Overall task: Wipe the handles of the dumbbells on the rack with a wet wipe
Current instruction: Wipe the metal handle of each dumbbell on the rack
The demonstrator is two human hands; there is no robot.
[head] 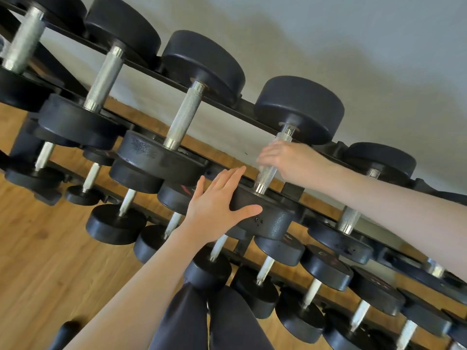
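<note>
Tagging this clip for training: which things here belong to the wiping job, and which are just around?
In the job: right hand gripping the knurled handle; left hand flat on that dumbbell's near head; top rack rail.
Just around: lower-tier dumbbells; wood floor; wall.

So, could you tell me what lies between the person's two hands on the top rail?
In the head view, only the lower handle and near weight head separate left hand from right hand.

One head-worn wide-angle view, tilted, looks down close at the dumbbell rack (227, 102) and floor (38, 248).
</note>
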